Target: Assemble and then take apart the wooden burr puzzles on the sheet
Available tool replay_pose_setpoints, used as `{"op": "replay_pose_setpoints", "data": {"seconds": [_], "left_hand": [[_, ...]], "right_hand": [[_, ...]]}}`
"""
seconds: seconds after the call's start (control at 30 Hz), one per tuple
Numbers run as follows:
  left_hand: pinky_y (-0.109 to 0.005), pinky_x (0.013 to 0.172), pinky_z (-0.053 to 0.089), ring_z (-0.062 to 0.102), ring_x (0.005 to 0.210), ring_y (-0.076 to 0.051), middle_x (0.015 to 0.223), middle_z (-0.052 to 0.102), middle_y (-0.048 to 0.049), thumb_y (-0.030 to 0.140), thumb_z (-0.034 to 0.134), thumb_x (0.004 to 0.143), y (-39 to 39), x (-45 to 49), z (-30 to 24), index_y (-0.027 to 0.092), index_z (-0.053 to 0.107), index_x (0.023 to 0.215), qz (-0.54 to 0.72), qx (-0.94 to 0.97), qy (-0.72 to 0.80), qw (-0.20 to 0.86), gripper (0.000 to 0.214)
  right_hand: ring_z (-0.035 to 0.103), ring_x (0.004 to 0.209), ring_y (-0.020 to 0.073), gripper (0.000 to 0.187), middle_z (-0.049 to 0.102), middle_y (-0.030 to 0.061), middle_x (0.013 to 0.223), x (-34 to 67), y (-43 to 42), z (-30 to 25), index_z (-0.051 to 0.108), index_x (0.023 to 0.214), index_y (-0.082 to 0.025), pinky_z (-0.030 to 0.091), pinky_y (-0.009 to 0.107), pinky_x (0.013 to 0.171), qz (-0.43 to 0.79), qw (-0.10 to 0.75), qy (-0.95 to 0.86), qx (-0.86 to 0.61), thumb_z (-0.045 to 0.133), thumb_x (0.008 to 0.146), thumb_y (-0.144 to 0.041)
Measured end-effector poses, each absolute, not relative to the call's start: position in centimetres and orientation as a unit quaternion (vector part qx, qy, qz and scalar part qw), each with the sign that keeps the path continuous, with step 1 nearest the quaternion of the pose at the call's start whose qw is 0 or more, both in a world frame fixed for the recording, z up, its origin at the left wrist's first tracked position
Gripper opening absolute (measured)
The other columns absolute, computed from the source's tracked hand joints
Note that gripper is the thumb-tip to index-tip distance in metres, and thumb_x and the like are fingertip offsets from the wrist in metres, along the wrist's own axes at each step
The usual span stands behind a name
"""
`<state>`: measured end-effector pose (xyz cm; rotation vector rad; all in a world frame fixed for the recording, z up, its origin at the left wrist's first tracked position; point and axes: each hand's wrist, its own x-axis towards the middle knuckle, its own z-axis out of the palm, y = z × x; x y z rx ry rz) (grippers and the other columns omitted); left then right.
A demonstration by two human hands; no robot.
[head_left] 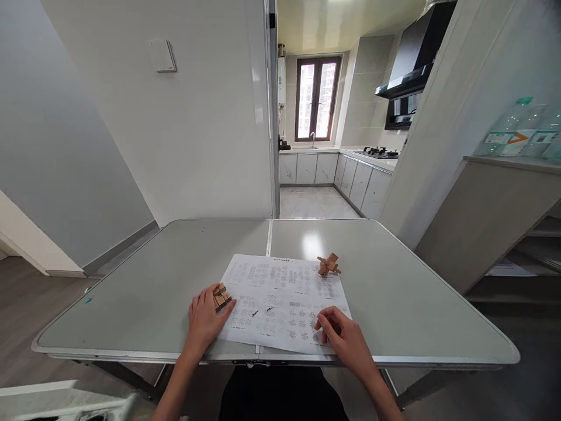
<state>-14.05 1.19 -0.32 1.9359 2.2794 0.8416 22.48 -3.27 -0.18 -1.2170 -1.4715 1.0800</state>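
Left hand (pixel 204 320) open, touching wooden block (pixel 222 296), right hand (pixel 344 337) loosely curled on sheet (pixel 280 290), print unreadable

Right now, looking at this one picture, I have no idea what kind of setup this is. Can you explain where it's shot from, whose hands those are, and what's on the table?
There is no machine here. A person wears a camera on the head that looks forward and down, so the two bare hands at the bottom are their own. In front of them is a grey folding table with a printed sheet of small diagrams on it. The left hand lies at the sheet's left edge, fingertips against a small wooden block puzzle. I can't tell if it actually grips it. The right hand rests on the sheet with fingers curled, holding nothing. A cross-shaped wooden puzzle stands at the sheet's far right corner.
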Motion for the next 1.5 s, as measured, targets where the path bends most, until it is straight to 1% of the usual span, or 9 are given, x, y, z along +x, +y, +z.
{"op": "replay_pose_setpoints", "data": {"seconds": [0.17,0.47,0.7,0.9,1.13,1.5], "left_hand": [[-0.051,0.103,0.044,0.056,0.121,-0.038,0.129,0.066,-0.0146,0.057,0.060,0.086,1.0,-14.4,-0.5,0.018,0.055,0.130,0.295,0.630,0.717,0.048,0.059],[-0.051,0.104,0.048,0.059,0.119,-0.035,0.126,0.067,-0.0117,0.054,0.068,0.081,0.2,-14.4,-0.2,0.021,0.058,0.127,0.331,0.650,0.677,0.096,0.058],[-0.048,0.098,0.053,0.063,0.116,-0.034,0.121,0.070,-0.0106,0.054,0.072,0.079,-0.3,-14.4,0.0,0.022,0.063,0.122,0.349,0.657,0.659,0.112,0.055],[-0.048,0.099,0.052,0.063,0.115,-0.033,0.121,0.071,-0.0096,0.050,0.071,0.080,-0.3,-14.6,-0.1,0.022,0.064,0.121,0.349,0.667,0.646,0.125,0.051],[-0.049,0.100,0.052,0.062,0.117,-0.035,0.123,0.070,-0.0111,0.052,0.071,0.081,-0.8,-14.6,0.2,0.022,0.064,0.124,0.342,0.666,0.646,0.145,0.053],[-0.048,0.099,0.052,0.063,0.114,-0.035,0.121,0.071,-0.0105,0.050,0.073,0.079,-0.6,-14.8,0.1,0.023,0.065,0.121,0.354,0.664,0.642,0.150,0.051]], "right_hand": [[0.062,0.061,0.0176,0.040,0.073,0.0028,0.080,22.2,-3.2,-0.8,0.061,0.086,-0.024,0.049,0.029,0.063,0.428,0.453,-0.593,-0.509,0.055,0.095,-0.062],[0.064,0.059,0.0189,0.044,0.074,0.0038,0.080,22.1,-3.0,-1.5,0.062,0.086,-0.024,0.050,0.030,0.062,0.416,0.445,-0.595,-0.525,0.056,0.092,-0.067],[0.062,0.058,0.0191,0.049,0.073,0.0045,0.079,21.7,-3.1,-1.2,0.063,0.085,-0.024,0.050,0.031,0.061,0.406,0.457,-0.580,-0.539,0.057,0.089,-0.072],[0.063,0.058,0.0180,0.045,0.074,0.0037,0.080,21.5,-3.1,-1.2,0.065,0.086,-0.023,0.049,0.029,0.060,0.394,0.456,-0.583,-0.545,0.058,0.091,-0.067],[0.062,0.056,0.0188,0.047,0.075,0.0045,0.078,21.2,-3.2,-1.0,0.065,0.084,-0.024,0.050,0.031,0.059,0.382,0.461,-0.585,-0.547,0.058,0.090,-0.070],[0.064,0.057,0.0194,0.043,0.075,0.0046,0.078,21.4,-2.6,-2.3,0.064,0.086,-0.024,0.051,0.031,0.059,0.390,0.460,-0.589,-0.538,0.058,0.091,-0.066]]}}
